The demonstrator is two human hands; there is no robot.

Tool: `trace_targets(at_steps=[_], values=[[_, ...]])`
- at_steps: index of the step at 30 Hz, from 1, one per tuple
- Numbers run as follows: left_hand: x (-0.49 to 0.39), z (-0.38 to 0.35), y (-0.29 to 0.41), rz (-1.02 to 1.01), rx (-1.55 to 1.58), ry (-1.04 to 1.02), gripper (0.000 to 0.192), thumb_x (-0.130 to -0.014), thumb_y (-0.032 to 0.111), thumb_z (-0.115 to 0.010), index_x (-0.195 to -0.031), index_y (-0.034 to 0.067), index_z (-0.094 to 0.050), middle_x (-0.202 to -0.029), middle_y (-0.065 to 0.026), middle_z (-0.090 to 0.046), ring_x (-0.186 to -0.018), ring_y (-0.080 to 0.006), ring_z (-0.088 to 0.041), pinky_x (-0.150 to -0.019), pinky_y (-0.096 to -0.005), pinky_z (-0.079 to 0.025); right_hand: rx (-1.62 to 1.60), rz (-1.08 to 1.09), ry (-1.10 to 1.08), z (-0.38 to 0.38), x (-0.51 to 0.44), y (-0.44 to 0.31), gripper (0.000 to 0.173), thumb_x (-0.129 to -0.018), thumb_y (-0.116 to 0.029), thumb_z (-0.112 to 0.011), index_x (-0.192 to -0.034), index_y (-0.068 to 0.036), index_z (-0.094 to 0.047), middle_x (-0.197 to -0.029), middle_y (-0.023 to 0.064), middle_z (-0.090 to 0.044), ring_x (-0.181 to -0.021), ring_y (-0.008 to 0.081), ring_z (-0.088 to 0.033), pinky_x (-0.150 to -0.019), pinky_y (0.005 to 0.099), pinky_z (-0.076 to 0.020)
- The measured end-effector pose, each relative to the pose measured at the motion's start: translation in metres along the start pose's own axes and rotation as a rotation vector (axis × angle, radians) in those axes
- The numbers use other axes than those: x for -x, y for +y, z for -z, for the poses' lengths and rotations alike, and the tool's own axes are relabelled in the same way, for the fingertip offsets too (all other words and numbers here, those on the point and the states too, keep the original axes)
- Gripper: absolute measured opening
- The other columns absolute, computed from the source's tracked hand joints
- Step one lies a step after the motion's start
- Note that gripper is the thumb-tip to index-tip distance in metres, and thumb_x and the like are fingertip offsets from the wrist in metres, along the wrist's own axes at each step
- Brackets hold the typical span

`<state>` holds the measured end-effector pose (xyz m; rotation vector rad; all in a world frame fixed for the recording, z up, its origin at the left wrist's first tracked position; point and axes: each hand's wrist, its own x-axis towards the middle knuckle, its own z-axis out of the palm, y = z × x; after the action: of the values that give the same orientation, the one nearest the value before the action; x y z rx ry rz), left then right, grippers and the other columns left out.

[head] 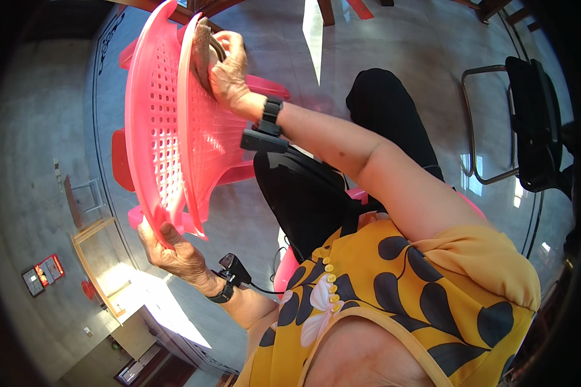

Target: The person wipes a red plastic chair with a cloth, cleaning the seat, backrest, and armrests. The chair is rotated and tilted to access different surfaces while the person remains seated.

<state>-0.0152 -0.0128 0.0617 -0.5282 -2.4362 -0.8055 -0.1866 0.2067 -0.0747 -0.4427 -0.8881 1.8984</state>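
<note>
Before me stands pink plastic seating with a perforated, lattice-patterned panel [165, 126] and a second curved panel [208, 140] close beside it. I cannot tell whether these belong to one chair or two nested ones. My left hand [176, 254] grips the lower end of the outer rim, thumb on the near face. Up at the other end, my right hand [230, 72] holds a folded brown cloth [202, 58] against the second panel near its upper edge. Part of the cloth is hidden behind my fingers.
I sit on a pink chair [285, 271], my knees in black trousers [300, 188] close to the panels. Wrist straps carry a black device [264, 140] and a cabled camera [235, 268]. A black metal-framed chair [532, 126] stands right; wooden furniture legs [326, 12] are ahead.
</note>
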Motion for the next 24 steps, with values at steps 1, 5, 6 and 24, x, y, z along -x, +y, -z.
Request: trace_targets(at_steps=[1,5,6,24], values=[[0.000,0.001,0.000,-0.002,0.000,-0.006,0.062,-0.108,0.055,-0.053,-0.110,-0.005,-0.070,-0.097,-0.0086,-0.064,-0.091,-0.0224,-0.063,-0.082,-0.0357,-0.049,-0.035,0.093,-0.057,-0.008,-0.008,-0.004,0.030,-0.094,-0.018,-0.076,-0.113,-0.006,-0.056,-0.101,0.0076,-0.062,-0.095,0.0170,-0.060,-0.087,0.0334,-0.0505],[0.001,0.003,-0.004,0.024,0.001,-0.004,0.063,-0.108,0.056,-0.052,-0.112,-0.005,-0.069,-0.099,-0.0087,-0.064,-0.092,-0.0214,-0.064,-0.083,-0.0348,-0.050,0.120,0.399,-0.359,0.013,0.005,0.001,0.028,-0.102,-0.021,-0.058,-0.123,-0.002,-0.056,-0.113,0.0194,-0.059,-0.104,0.0356,-0.062,-0.093,0.0432,-0.0494],[0.001,0.003,-0.005,0.025,-0.015,0.007,0.065,-0.107,0.058,-0.053,-0.113,-0.004,-0.069,-0.098,-0.0085,-0.067,-0.090,-0.0203,-0.064,-0.082,-0.0338,-0.051,0.200,0.372,-0.435,0.028,0.017,0.010,0.037,-0.103,-0.023,-0.054,-0.133,-0.001,-0.054,-0.120,0.0248,-0.057,-0.112,0.0444,-0.059,-0.101,0.0454,-0.0475],[-0.001,0.001,0.010,0.015,-0.057,0.033,0.062,-0.105,0.058,-0.057,-0.111,-0.003,-0.068,-0.088,-0.0046,-0.065,-0.081,-0.0158,-0.060,-0.076,-0.0300,-0.049,0.192,0.262,-0.445,0.026,0.004,-0.013,0.033,-0.107,-0.024,-0.053,-0.133,-0.004,-0.054,-0.127,0.0167,-0.053,-0.118,0.0313,-0.056,-0.104,0.0399,-0.0444]])
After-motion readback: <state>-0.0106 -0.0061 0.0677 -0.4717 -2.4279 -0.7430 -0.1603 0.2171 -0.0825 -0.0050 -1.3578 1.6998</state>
